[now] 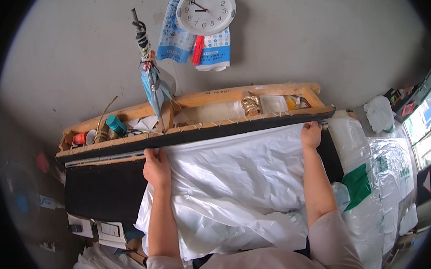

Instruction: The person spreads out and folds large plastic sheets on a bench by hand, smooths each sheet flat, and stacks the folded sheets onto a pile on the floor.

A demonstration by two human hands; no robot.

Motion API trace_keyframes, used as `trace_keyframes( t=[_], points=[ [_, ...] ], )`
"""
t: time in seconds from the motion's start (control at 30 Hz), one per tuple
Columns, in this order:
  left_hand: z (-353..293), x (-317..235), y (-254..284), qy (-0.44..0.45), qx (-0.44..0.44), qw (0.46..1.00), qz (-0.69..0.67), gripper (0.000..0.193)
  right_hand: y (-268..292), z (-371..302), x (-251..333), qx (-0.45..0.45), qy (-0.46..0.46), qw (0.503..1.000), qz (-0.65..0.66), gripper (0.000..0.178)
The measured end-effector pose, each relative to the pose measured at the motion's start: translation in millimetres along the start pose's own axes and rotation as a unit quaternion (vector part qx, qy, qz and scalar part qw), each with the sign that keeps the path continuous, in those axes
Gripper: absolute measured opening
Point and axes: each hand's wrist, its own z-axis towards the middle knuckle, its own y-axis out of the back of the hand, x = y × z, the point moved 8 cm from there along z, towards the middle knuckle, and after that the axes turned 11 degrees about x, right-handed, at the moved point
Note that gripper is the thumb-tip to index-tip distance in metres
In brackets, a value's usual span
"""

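A white plastic bag (238,170), thin and wrinkled, is spread over a black work surface (103,189) and hangs toward my body. My left hand (157,170) grips its far left corner, with the fingertips closed. At the far right corner my right hand (311,135) pinches the same edge. Between them that edge runs fairly straight along a long black bar (196,132). Left of the bag, a narrow pale strip (106,159) shows along the bar's near side; the bag covers the rest of it.
Behind the bar, a wooden trough (203,96) holds a teal cap (115,124), an orange spool (80,138) and gold cord (250,105). A wrapped stick (142,43) rises from it. Clear plastic packs (361,147) lie at right. A clock (206,11) hangs on the wall.
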Motion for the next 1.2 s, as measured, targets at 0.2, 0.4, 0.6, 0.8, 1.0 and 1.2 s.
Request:
trace_keyframes(
  t=[0.2,0.4,0.6,0.8,1.0,1.2],
  points=[
    [4,-6,6,0.031,-0.006,0.999,-0.024,0.019,-20,40,-87,0.118,-0.102,0.951,0.267,0.039],
    [11,-1,-3,0.003,0.025,0.996,-0.083,0.016,13,32,-27,0.263,-0.202,0.922,0.199,0.071],
    [-61,-88,39,-0.372,-0.094,0.922,-0.059,0.013,26,20,-41,0.044,0.142,0.987,0.055,0.030],
    [-122,-10,115,-0.098,-0.009,0.978,-0.184,0.010,15,-137,90,0.253,0.340,0.901,-0.090,0.048],
    [-281,233,33,-0.082,0.522,0.806,0.268,0.031,46,-231,119,0.382,0.480,0.790,-0.009,0.049],
    [-198,-22,52,-0.160,0.274,0.945,-0.074,0.025,72,-227,103,0.256,0.423,0.869,-0.037,0.033]
  ],
)
